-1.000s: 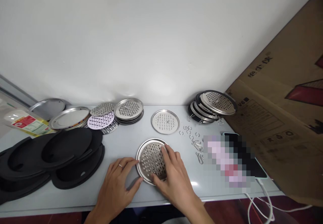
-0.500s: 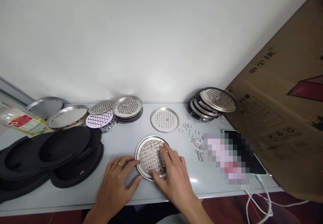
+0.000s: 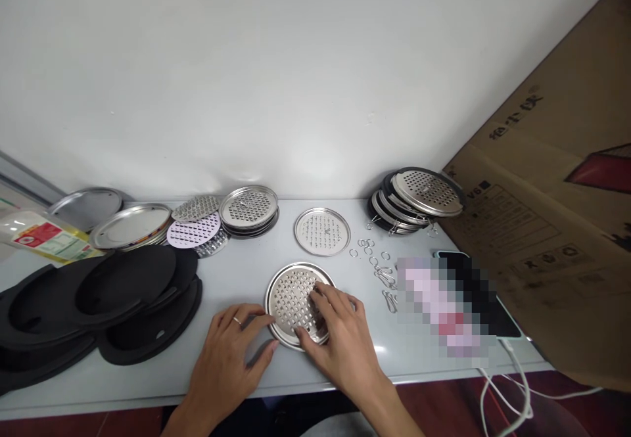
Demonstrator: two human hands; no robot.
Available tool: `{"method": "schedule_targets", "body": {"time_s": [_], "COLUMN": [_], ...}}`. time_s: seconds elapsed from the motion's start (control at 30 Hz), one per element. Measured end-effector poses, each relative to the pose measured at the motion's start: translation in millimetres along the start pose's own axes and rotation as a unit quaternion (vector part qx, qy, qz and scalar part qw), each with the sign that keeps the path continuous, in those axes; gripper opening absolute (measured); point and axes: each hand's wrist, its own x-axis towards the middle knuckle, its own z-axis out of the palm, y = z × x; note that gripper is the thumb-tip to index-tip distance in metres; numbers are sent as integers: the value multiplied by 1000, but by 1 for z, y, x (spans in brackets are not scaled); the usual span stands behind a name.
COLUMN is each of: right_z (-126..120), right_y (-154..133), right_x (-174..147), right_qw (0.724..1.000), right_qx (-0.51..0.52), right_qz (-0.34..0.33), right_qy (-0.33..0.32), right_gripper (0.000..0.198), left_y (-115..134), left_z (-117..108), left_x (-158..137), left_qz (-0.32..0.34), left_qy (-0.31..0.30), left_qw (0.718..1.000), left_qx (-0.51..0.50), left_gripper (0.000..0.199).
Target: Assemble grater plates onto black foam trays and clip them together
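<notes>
A round metal grater plate (image 3: pixel 290 297) lies in a shiny rimmed metal dish on the table in front of me. Its surface is perforated with rows of raised holes. My right hand (image 3: pixel 342 335) is over its right side, with thumb and fingertips apart and touching the plate. At the left rim is my left hand (image 3: pixel 234 351), a ring on one finger, thumb and forefinger spread with the tips by the dish's edge. Behind them lies another rimmed grater disc (image 3: pixel 323 232). Small wire rings and clips (image 3: pixel 385 276) are scattered to the right.
Black round holders (image 3: pixel 123 286) are heaped at left, near metal dishes (image 3: pixel 131 227), loose grater plates (image 3: pixel 194 231) and a stack of rimmed graters (image 3: pixel 249 207). A stack of graters with black holders (image 3: pixel 426 194) leans by a cardboard box (image 3: pixel 557 227). A phone (image 3: pixel 503 315) with a cable lies right.
Both hands stay at the grater plate with almost the same pose. My right hand's fingers have shifted very slightly; the view has tilted a little.
</notes>
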Motion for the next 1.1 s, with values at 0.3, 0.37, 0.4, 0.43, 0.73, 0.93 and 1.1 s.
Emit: {"method": "schedule_targets", "body": {"time_s": [0.3,0.37,0.4,0.43,0.73,0.93,1.1], "right_z": [-4,-2,-1,0,1,4,10], "right_y": [1,1,1,1,-1,-1,4], "right_x": [-2,-2,-3,-3,-3,-1,-3], "right_qw": [1000,1000,1000,1000,999,1000,1000], "right_qx": [-10,-10,-10,-8,7,8,4], "right_qz": [-5,-9,-13,-16,-16,-19,-15], "right_qy": [-4,-1,-2,-5,-27,-19,-1], "right_gripper": [44,46,46,46,41,45,58], "left_y": [1,1,1,2,4,3,8], "left_z": [-1,0,0,1,2,7,6], "left_x": [0,0,-1,-1,5,2,4], "left_qz": [1,1,0,-1,10,8,-6], "left_qy": [-3,-4,-2,1,19,22,15], "left_qw": [1000,1000,1000,1000,997,998,998], "left_qx": [12,13,16,21,75,65,66], "left_gripper": [28,29,31,33,42,47,49]}}
